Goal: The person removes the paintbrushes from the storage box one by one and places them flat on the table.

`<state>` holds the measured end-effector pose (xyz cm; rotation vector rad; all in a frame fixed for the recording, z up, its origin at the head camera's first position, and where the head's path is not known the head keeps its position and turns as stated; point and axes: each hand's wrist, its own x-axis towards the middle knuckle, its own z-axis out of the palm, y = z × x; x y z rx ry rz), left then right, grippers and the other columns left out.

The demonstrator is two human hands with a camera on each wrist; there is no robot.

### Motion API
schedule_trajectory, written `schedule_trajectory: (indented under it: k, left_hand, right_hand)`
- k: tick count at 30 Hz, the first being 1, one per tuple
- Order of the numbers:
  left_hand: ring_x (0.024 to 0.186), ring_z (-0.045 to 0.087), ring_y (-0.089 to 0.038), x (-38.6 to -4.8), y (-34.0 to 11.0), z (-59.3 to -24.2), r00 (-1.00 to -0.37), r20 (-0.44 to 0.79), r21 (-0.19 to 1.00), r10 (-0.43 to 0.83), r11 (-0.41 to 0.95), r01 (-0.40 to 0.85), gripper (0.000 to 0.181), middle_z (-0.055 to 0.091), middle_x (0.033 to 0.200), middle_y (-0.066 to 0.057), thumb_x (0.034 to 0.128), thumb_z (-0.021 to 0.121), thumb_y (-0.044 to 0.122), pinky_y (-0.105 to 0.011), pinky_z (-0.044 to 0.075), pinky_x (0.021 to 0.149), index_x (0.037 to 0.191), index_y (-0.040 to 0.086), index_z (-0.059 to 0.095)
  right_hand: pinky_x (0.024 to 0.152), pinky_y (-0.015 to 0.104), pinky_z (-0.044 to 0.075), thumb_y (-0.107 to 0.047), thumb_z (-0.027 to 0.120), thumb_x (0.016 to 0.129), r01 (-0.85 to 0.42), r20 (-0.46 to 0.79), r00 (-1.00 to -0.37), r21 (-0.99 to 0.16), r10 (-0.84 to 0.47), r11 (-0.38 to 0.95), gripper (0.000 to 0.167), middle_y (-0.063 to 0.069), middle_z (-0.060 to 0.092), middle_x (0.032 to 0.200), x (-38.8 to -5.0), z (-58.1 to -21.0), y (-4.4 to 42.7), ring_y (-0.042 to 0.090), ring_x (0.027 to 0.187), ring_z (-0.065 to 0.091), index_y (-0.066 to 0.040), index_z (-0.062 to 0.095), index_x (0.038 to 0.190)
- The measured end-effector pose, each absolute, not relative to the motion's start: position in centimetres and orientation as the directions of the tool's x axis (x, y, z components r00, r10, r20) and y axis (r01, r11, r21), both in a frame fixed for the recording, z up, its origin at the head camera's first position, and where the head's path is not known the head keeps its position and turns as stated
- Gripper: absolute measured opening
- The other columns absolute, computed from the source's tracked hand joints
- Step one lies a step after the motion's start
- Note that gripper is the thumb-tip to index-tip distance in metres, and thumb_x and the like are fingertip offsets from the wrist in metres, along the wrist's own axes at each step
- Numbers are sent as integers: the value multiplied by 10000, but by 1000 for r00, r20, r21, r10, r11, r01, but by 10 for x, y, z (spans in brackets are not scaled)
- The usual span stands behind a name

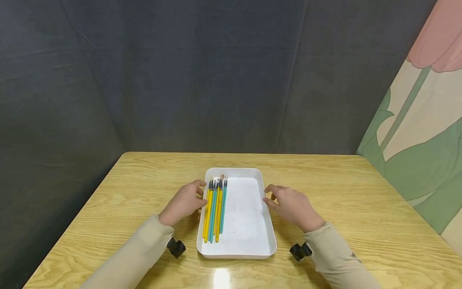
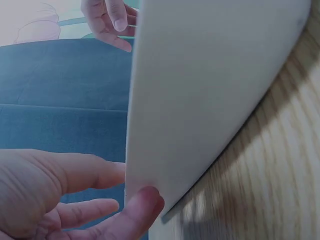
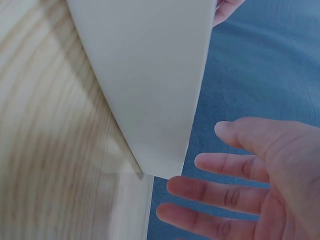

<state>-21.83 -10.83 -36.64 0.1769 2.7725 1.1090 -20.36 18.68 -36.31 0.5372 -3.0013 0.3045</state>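
A shallow white rectangular tray [image 1: 247,216] sits on the wooden table. Several slim paintbrushes [image 1: 215,210], some yellow-handled and some teal-handled, lie side by side along its left part, bristles toward the far end. At the left rim is my left hand [image 1: 185,201]; in the left wrist view its thumb reaches the rim while a fingertip [image 2: 145,200] touches the outer wall, pinching the edge. My right hand [image 1: 293,204] is beside the right rim. The right wrist view shows its fingers [image 3: 220,192] spread and loosely extended close to the tray's wall, holding nothing.
The wooden table [image 1: 155,172] spreads out around the tray. Dark cloth [image 1: 223,80] hangs behind it and along the left side. On the right, a wall [image 1: 433,132] carries a painted pink flower with green leaves. Each wrist bears a small black camera [image 1: 176,247].
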Motion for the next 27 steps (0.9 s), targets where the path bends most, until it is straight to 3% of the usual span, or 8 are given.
schedule_trajectory:
  k: [27]
  left_hand:
    - [636,613,-137,-222,-111,-369,-979,-114,728,170,684,35,571,612,1132,-176,803,708,7,-255,524,598,1346,-2,533]
  right_hand:
    - [520,244,436,-300,621,937,-372,124,-928,-219,-352,902,288,5,685,905,-204,-355,186,77,658,561,-112,648,1153]
